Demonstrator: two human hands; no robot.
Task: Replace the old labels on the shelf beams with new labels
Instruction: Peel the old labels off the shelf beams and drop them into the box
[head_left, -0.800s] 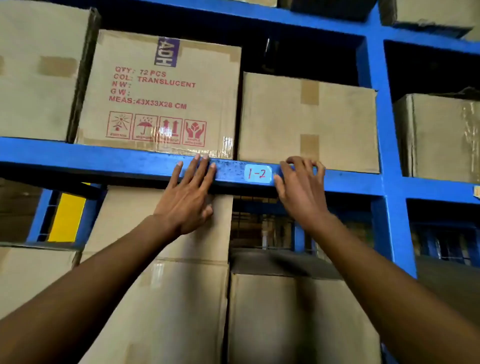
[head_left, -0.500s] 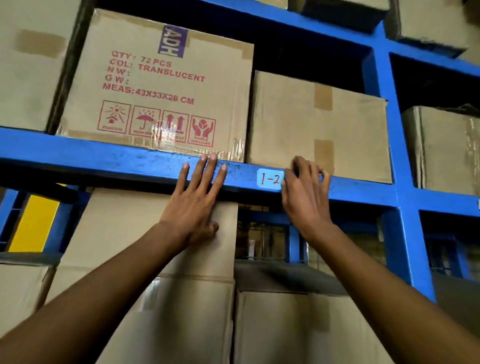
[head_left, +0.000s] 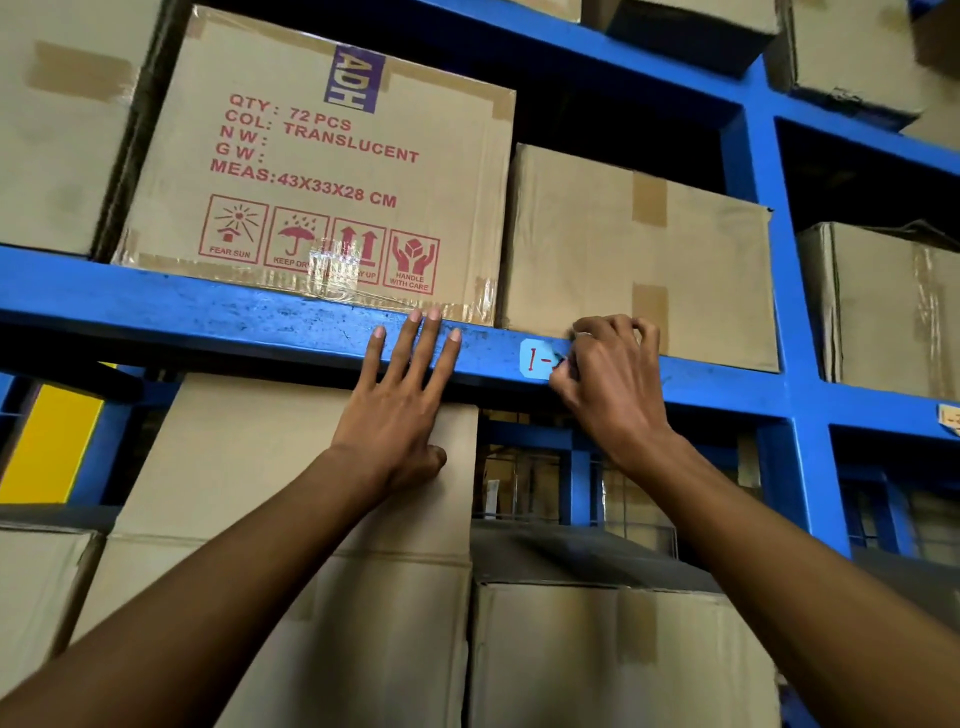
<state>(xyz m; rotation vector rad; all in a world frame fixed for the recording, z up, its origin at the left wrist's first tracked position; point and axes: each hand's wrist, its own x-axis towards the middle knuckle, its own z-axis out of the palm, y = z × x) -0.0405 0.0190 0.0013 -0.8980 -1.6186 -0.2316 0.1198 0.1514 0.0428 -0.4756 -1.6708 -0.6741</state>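
Note:
A pale blue label (head_left: 535, 359) with red writing "1-" sticks on the front of the blue shelf beam (head_left: 234, 317). My right hand (head_left: 613, 384) covers the label's right end, fingers curled, thumb and fingertips pinched at its edge. My left hand (head_left: 400, 410) lies flat with fingers spread, fingertips on the beam and palm on the box below, left of the label. A second, tan label (head_left: 950, 418) sits on the beam at the far right edge.
Cardboard boxes fill the shelves: a printed box (head_left: 322, 171) and a plain box (head_left: 639, 260) above the beam, more stacked below (head_left: 311, 597). A blue upright post (head_left: 779, 312) stands to the right. A yellow panel (head_left: 47, 447) shows at left.
My right hand slid left over the label's right end and its fingers curled into a pinch. My left hand stayed flat on the beam. The camera moved closer and tilted up.

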